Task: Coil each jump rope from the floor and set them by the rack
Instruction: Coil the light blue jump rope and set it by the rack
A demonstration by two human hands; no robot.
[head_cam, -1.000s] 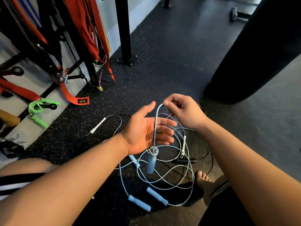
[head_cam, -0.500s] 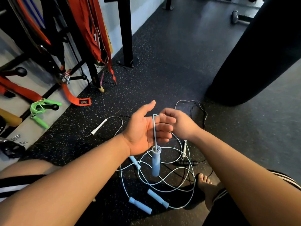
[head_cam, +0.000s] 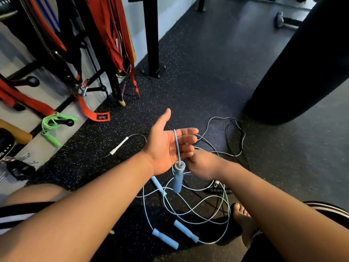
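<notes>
My left hand (head_cam: 168, 148) is held out flat, palm up, thumb raised. A light blue jump rope cord (head_cam: 176, 142) is draped over its fingers, and the cord's blue handle (head_cam: 178, 178) hangs below the palm. Just under those fingers my right hand (head_cam: 204, 165) is curled round the same cord, back of the hand up. On the floor lie tangled blue cord loops (head_cam: 188, 210) with more blue handles (head_cam: 165, 238), a white-handled rope (head_cam: 120, 145) and a black rope (head_cam: 234, 137) with a black handle (head_cam: 217, 190).
The rack (head_cam: 62, 76) with red straps stands along the wall at left; a green jump rope (head_cam: 51, 127) hangs on one of its pegs. A black post (head_cam: 151, 35) rises behind, and a black punching bag (head_cam: 302, 63) stands at right. My bare foot (head_cam: 243, 220) rests by the ropes.
My right hand has carried the blue cord from above my left fingers over them and down to below them. The hanging handle dropped slightly. My left hand stayed flat.
</notes>
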